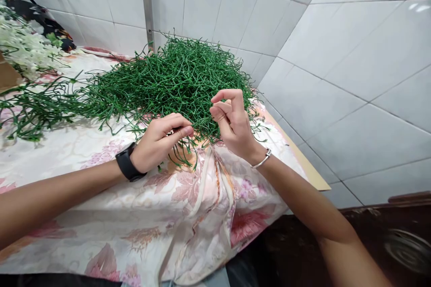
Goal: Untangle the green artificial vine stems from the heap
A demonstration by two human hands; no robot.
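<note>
A big heap of green artificial flower stems (188,71) covers the back of the table, thin and tangled. My left hand (161,136), wearing a black wristband (129,162), pinches at the heap's front edge; several green stems (182,154) hang below its fingers. How many of them it grips is hidden. In front of the heap's right side is my right hand (234,119), with a silver bracelet (263,158) at the wrist. Its index finger and thumb are bent toward each other with a small gap, and nothing shows between them.
A floral cloth (134,215) drapes over the table and bunches at the front. White artificial flowers (30,47) lie at far left beside a cardboard piece (7,74). Behind stand a tiled wall (215,4) and a metal strip (148,13). A board edge (303,161) sticks out at right.
</note>
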